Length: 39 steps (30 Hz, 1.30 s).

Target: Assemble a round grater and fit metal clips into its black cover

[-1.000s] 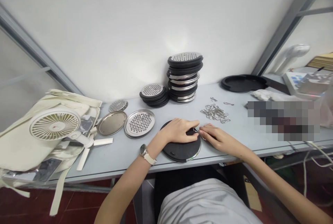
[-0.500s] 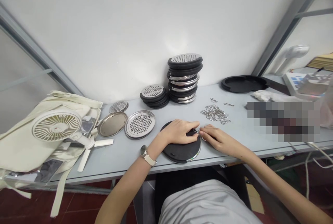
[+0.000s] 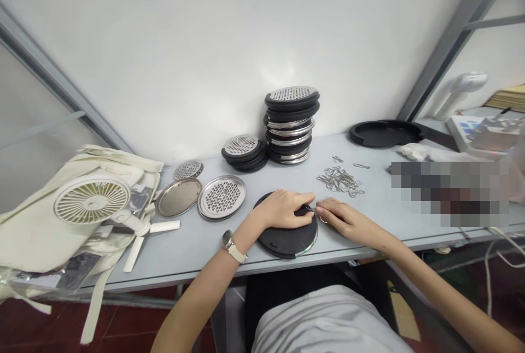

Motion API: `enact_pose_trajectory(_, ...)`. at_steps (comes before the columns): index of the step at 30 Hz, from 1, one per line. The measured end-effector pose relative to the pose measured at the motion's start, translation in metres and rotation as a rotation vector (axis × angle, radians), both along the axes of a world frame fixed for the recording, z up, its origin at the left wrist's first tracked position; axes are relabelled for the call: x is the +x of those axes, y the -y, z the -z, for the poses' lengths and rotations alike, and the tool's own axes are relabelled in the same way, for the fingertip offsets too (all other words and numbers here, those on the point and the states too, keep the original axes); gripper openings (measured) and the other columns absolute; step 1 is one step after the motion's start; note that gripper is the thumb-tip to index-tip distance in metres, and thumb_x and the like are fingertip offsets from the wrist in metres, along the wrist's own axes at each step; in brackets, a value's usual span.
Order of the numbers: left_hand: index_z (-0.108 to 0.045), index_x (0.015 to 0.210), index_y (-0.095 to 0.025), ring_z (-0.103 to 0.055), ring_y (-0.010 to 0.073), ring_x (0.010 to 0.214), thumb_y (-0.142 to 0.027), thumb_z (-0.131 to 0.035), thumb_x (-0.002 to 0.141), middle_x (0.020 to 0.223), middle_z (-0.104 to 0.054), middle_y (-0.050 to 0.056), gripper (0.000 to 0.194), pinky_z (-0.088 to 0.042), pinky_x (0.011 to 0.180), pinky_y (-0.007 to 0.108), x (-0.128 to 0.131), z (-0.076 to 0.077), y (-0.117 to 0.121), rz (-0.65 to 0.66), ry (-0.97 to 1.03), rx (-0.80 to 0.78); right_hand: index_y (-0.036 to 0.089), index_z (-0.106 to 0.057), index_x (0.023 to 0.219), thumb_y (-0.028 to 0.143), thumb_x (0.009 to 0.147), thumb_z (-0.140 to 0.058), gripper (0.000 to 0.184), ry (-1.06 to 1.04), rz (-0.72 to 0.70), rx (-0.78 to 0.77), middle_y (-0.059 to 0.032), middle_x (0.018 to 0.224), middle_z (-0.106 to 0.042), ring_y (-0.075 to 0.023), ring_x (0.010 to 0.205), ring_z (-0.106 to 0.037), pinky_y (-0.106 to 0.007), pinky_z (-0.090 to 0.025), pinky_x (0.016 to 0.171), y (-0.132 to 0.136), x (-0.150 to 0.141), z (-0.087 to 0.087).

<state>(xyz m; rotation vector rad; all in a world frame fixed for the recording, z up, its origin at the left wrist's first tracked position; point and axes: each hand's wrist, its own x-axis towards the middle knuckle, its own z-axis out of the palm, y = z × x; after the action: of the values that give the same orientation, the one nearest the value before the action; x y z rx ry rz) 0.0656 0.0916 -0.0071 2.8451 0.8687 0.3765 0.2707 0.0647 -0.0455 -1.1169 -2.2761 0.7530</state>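
Observation:
A round black disc (image 3: 287, 242) with a shiny strip along its right edge lies flat near the table's front. My left hand (image 3: 285, 208), wearing a wristwatch, lies across its top and grips its right edge between thumb and fingers. At that edge, a small metal wire clip (image 3: 323, 219) shows partly between my hands. The fingertips of my right hand (image 3: 342, 219) are pinched on the clip, hiding most of it. Just beyond my right hand, several similar wire clips lie in a loose pile (image 3: 339, 179).
A tall stack of black and metal discs (image 3: 290, 140) stands by the wall, beside a shorter stack (image 3: 244, 159). Perforated metal plates (image 3: 221, 197) and a plain lid (image 3: 179, 198) lie left. A white fan (image 3: 92, 203) rests on a cream bag (image 3: 33, 224). A black tray (image 3: 385, 134) sits back right.
Both hands stay at the disc's right edge with almost no visible movement. The whole view has shifted very slightly.

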Motion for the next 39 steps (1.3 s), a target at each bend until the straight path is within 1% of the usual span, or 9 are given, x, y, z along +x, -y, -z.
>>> enact_pose_trajectory(8, -0.05, 0.085, -0.021, -0.05, 0.0123, 0.056, -0.035, -0.049, 0.084, 0.066, -0.056, -0.002, 0.014, -0.028, 0.053, 0.024, 0.0004, -0.0016, 0.0005, -0.032, -0.031, -0.027, 0.021, -0.043, 0.069, 0.04, 0.097, -0.029, 0.037, -0.013, -0.004, -0.023, -0.0009, 0.068, -0.052, -0.0184, 0.07, -0.052, -0.031, -0.041, 0.073, -0.0012, 0.0002, -0.0008)
enact_pose_trajectory(13, -0.049, 0.085, -0.021, -0.049, 0.012, 0.055, -0.035, -0.049, 0.084, 0.064, -0.055, -0.003, 0.013, -0.028, 0.052, 0.024, 0.0003, -0.0016, 0.0008, -0.022, -0.016, -0.012, 0.021, -0.042, 0.067, 0.042, 0.097, -0.029, 0.038, -0.022, -0.009, -0.028, -0.0007, 0.066, -0.051, -0.0185, 0.07, -0.052, -0.032, -0.041, 0.073, -0.0006, 0.0004, -0.0018)
enact_pose_trajectory(22, -0.048, 0.087, -0.021, -0.05, 0.0129, 0.056, -0.036, -0.048, 0.084, 0.065, -0.056, -0.003, 0.016, -0.029, 0.052, 0.025, 0.0005, 0.0016, -0.0007, -0.024, -0.021, 0.002, 0.02, -0.048, 0.071, 0.042, 0.097, -0.029, 0.039, -0.03, -0.001, -0.046, -0.0032, 0.073, -0.055, -0.0184, 0.073, -0.052, -0.033, -0.044, 0.074, -0.0002, 0.002, -0.0014)
enact_pose_trajectory(27, -0.049, 0.089, -0.021, -0.051, 0.0131, 0.057, -0.036, -0.047, 0.085, 0.066, -0.057, -0.002, 0.016, -0.029, 0.053, 0.024, 0.0007, 0.0002, -0.0002, -0.032, -0.037, -0.007, 0.02, -0.046, 0.071, 0.04, 0.098, -0.028, 0.038, -0.014, -0.012, -0.018, -0.0017, 0.069, -0.052, -0.0183, 0.072, -0.052, -0.032, -0.043, 0.074, 0.0006, 0.0009, -0.0033)
enact_pose_trajectory(34, -0.049, 0.089, -0.021, -0.052, 0.0131, 0.058, -0.036, -0.047, 0.085, 0.067, -0.057, -0.002, 0.015, -0.029, 0.052, 0.024, 0.0014, -0.0003, -0.0003, -0.024, -0.036, -0.001, 0.02, -0.048, 0.072, 0.039, 0.098, -0.027, 0.039, 0.014, -0.04, 0.046, -0.0032, 0.072, -0.056, -0.0198, 0.077, -0.053, -0.034, -0.042, 0.079, 0.0002, -0.0007, -0.0028)
enact_pose_trajectory(39, -0.049, 0.089, -0.021, -0.053, 0.0131, 0.058, -0.035, -0.047, 0.085, 0.067, -0.057, -0.002, 0.015, -0.029, 0.052, 0.024, 0.0015, 0.0003, -0.0002, -0.021, -0.041, 0.008, 0.021, -0.046, 0.068, 0.037, 0.098, -0.027, 0.038, 0.024, -0.042, 0.059, -0.0024, 0.067, -0.053, -0.019, 0.072, -0.051, -0.033, -0.042, 0.075, 0.0007, -0.0017, -0.0035)
